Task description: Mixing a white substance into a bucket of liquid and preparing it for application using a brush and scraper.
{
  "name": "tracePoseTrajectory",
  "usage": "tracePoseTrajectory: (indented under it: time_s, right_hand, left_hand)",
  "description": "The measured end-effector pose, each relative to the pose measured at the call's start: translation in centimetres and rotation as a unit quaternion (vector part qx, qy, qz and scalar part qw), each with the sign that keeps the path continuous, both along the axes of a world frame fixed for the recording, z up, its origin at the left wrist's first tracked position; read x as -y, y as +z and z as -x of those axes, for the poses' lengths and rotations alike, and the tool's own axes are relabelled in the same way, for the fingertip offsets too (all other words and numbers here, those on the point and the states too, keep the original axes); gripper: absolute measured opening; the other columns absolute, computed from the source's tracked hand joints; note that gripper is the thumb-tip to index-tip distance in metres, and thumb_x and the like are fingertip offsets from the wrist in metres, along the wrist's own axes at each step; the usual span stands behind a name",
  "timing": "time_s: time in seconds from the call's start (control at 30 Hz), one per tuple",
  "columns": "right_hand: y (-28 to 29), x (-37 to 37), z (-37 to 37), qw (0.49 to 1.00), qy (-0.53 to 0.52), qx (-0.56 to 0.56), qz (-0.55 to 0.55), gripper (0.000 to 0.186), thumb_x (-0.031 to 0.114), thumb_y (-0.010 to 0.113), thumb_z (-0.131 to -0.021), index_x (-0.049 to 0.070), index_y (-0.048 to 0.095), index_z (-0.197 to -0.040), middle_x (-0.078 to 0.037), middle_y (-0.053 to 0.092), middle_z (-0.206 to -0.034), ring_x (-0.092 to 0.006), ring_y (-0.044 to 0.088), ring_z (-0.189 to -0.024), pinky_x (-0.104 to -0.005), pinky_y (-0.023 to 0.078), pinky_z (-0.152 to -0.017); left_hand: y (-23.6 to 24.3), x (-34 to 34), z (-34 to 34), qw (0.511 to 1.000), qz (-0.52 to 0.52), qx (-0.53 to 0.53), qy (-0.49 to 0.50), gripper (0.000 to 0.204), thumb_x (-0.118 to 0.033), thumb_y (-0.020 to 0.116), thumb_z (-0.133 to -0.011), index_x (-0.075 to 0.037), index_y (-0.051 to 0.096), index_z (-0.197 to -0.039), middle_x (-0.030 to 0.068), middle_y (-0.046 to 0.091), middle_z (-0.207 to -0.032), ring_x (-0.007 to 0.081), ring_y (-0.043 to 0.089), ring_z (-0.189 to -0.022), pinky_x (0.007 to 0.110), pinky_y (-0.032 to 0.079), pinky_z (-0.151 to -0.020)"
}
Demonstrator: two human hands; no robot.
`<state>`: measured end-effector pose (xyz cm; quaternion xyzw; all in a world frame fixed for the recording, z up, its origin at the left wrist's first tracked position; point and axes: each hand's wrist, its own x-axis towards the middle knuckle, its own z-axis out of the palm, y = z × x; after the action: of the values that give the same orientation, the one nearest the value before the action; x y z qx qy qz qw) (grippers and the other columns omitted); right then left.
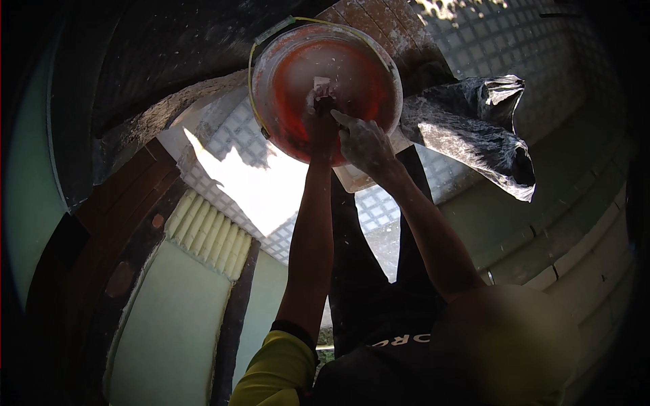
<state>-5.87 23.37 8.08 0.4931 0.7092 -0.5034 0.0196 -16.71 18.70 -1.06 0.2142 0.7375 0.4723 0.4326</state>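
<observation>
A round orange-red bucket (288, 132), smeared whitish on its rim and inside, stands in front of me. Its thin yellow-green wire handle (252, 84) with a pale grip arches round the far left side. My left hand (323, 108) reaches down into it, in shadow, fingers closed at a small pale, flat-looking piece (321, 82) that I cannot make out. Dusted white, my right hand (365, 141) is over the near right rim. Its index finger stretches toward the left hand while the other fingers bend; nothing shows in its grip.
A crumpled dark plastic sack (474, 125) lies right of the bucket. Brown boards (379, 27) are behind it, and patterned tiles (230, 142) cover the floor, with bright sunlight on them. On the left are a pale green panel (169, 318) and a ribbed cream edge (208, 233).
</observation>
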Motion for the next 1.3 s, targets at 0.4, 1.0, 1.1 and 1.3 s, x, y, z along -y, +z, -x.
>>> tracePoseTrajectory:
  time_s: [0.4,1.0,1.1,1.3]
  right_hand:
    - [-2.5,-1.0,1.3,0.997,-0.032,-0.002,-0.065,0.044,0.016,0.047,-0.087,0.014,0.055,-0.131,-0.023,0.066,-0.096,-0.0434,0.063,-0.087,-0.0535,0.049,-0.082]
    - [-1.2,-2.0,4.1,0.996,-0.063,0.036,0.043,0.041,0.022,0.044,-0.089,0.011,0.058,-0.126,-0.022,0.065,-0.107,-0.0431,0.061,-0.099,-0.0516,0.047,-0.091]
    - [-0.7,-1.6,4.5,0.994,-0.088,0.052,0.038,0.04,0.022,0.044,-0.089,0.011,0.058,-0.125,-0.022,0.065,-0.107,-0.0422,0.061,-0.099,-0.0511,0.047,-0.091]
    - [-3.4,-1.9,3.8,0.994,-0.055,0.033,-0.088,0.039,0.019,0.045,-0.089,0.01,0.057,-0.125,-0.021,0.066,-0.102,-0.0419,0.062,-0.093,-0.0514,0.048,-0.088]
  left_hand:
    - [-2.4,-0.2,-1.1,0.983,-0.085,0.139,0.081,0.029,-0.017,0.041,-0.101,-0.002,0.054,-0.122,0.0062,0.062,-0.114,0.0173,0.06,-0.104,0.029,0.047,-0.091]
    - [-2.5,0.8,0.2,0.923,-0.152,0.306,0.179,0.033,-0.021,0.038,-0.101,-0.001,0.054,-0.121,0.0076,0.062,-0.114,0.0183,0.059,-0.104,0.031,0.045,-0.094]
    - [-2.2,1.1,0.0,0.935,-0.13,0.276,0.179,0.034,-0.02,0.036,-0.102,0.0,0.053,-0.123,0.0089,0.061,-0.119,0.0196,0.057,-0.11,0.032,0.042,-0.099]
    - [-0.8,-0.1,-0.7,0.945,-0.111,0.257,0.168,0.037,-0.008,0.038,-0.099,0.001,0.045,-0.134,0.011,0.052,-0.135,0.0214,0.051,-0.123,0.032,0.039,-0.105]
